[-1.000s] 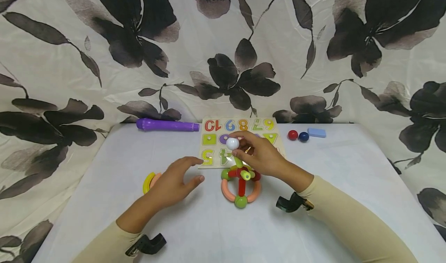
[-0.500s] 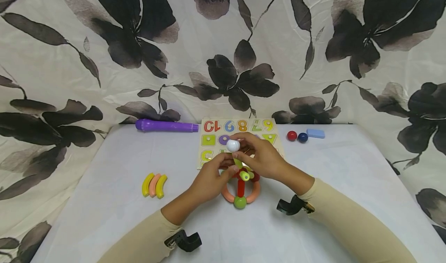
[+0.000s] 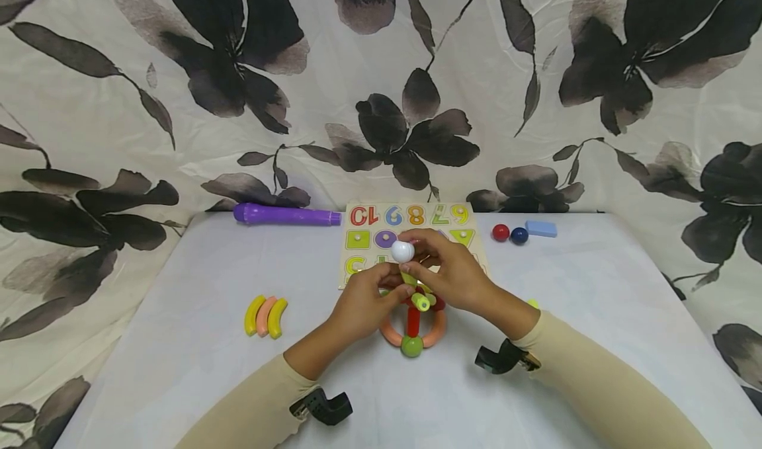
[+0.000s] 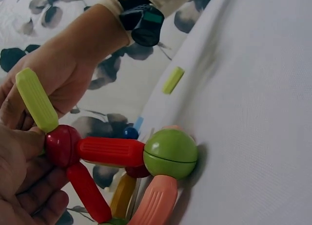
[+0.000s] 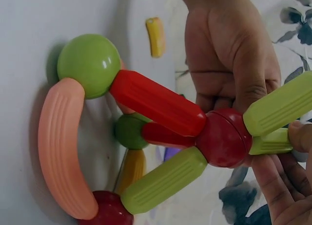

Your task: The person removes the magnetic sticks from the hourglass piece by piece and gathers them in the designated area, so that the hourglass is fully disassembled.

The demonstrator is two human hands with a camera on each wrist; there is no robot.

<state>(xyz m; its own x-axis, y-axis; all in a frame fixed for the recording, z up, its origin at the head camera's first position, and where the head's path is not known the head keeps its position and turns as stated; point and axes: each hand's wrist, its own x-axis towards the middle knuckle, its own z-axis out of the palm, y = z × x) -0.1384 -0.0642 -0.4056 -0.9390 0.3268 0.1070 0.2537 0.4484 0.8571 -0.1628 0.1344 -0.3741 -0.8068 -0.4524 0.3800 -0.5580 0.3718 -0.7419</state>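
A magnetic stick-and-ball structure (image 3: 413, 320) stands on the white table, with salmon curved sticks, red and green sticks, and green and red balls. My left hand (image 3: 366, 303) holds it near its top, its fingers around the upper red ball (image 5: 224, 137). At the tip of an upright green stick (image 3: 408, 278) sits a white ball (image 3: 403, 251). My right hand (image 3: 452, 267) pinches that ball between thumb and fingers. Another green stick (image 5: 280, 103) juts out from the red ball. In the head view my hands hide part of the structure's top.
Curved yellow and salmon sticks (image 3: 265, 316) lie at left. A number puzzle board (image 3: 357, 257) is behind the structure, beside a purple toy microphone (image 3: 287, 215). A red ball (image 3: 500, 233), dark blue ball (image 3: 520, 235) and blue block (image 3: 541, 229) lie at back right. One loose green stick (image 4: 173, 80) lies right.
My left hand has moved right, from beside the curved sticks to the structure's top, and now grips it. My right hand stays at the white ball, shifted slightly.
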